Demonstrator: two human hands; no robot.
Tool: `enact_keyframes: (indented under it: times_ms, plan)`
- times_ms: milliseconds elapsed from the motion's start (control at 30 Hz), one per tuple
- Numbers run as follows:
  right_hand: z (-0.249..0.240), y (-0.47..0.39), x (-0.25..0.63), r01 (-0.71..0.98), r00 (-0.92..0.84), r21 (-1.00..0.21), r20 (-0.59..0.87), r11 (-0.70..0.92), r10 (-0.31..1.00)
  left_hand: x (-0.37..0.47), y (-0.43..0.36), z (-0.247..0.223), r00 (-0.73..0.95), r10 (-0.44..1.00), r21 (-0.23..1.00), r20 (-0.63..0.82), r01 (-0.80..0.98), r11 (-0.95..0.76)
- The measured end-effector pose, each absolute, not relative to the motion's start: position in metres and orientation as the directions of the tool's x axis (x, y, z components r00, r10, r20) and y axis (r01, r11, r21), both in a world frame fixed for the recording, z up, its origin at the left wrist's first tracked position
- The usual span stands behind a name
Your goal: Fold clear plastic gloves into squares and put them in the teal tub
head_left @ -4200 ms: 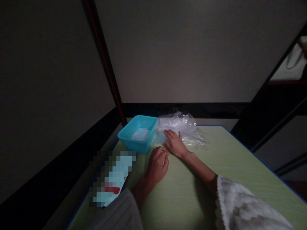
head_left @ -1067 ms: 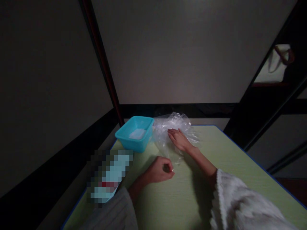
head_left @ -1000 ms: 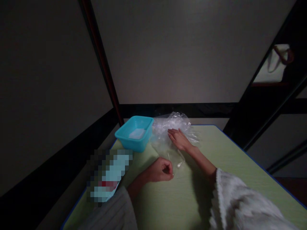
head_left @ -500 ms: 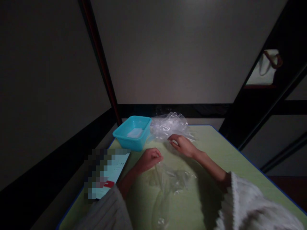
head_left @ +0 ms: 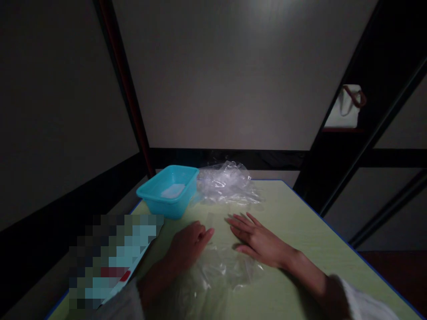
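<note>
A clear plastic bag (head_left: 230,269) lies spread on the table in front of me, thin and wrinkled, its outline hard to make out. At its left side is my left hand (head_left: 188,244), fingers curled in and thumb along them, closed on the bag's edge; the exact grip is partly hidden. My right hand (head_left: 255,238) rests palm down over the bag's right side, fingers spread and flat. Beyond both hands sits a crumpled pile of clear plastic bags (head_left: 228,182).
A turquoise plastic basket (head_left: 160,202) with a white piece (head_left: 173,191) inside stands at the back left. Nearer on the left edge lies a partly blurred phone-like device (head_left: 133,253). The pale green table (head_left: 283,200) has a blue rim. A white handbag (head_left: 343,109) sits on a shelf at right.
My right hand has come down nearer me and flattened with its fingers spread. My left hand has moved lower and left. The bag now lies flatter. The view has shifted right.
</note>
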State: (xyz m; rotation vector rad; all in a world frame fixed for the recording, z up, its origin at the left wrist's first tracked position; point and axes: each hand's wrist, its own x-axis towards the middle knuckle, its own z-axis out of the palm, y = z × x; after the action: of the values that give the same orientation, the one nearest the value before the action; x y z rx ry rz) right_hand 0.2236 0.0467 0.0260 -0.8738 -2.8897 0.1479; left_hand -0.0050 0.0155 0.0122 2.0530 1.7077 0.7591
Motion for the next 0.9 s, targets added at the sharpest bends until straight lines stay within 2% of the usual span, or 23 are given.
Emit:
enact_keyframes:
  times_ms: [100,167,267,367,533,700,800,900]
  plan:
    - [0.032,0.041,0.228,0.540,-0.830,-0.101,0.100,0.836,0.548,-0.008,0.017,0.013,0.158,0.977,0.468,0.143,0.859,-0.207]
    - [0.033,0.038,0.231,0.523,-0.839,-0.095,0.115,0.847,0.531,-0.009,0.017,0.015,0.167,0.979,0.436,0.114,0.877,-0.201]
    - [0.032,0.036,0.233,0.503,-0.832,-0.100,0.211,0.858,0.512,-0.004,0.011,0.017,0.240,0.969,0.496,0.058,0.835,-0.237]
    - [0.028,0.039,0.230,0.475,-0.824,-0.158,0.266,0.866,0.501,0.005,0.003,0.017,0.359,0.933,0.600,0.040,0.738,-0.310]
    - [0.023,0.042,0.229,0.414,-0.880,-0.297,0.112,0.861,0.462,0.010,-0.002,0.012,0.406,0.911,0.639,0.074,0.682,-0.356]
    - [0.021,0.037,0.231,0.540,-0.822,-0.281,0.026,0.793,0.569,0.006,0.003,0.009,0.510,0.846,0.621,0.156,0.615,-0.485]
    - [0.018,0.035,0.232,0.573,-0.798,-0.270,0.033,0.774,0.602,0.006,0.007,0.004,0.470,0.864,0.587,0.182,0.653,-0.479]
    - [0.014,0.035,0.233,0.565,-0.795,-0.267,0.077,0.780,0.602,0.004,0.014,-0.001,0.334,0.914,0.629,0.231,0.665,-0.403]
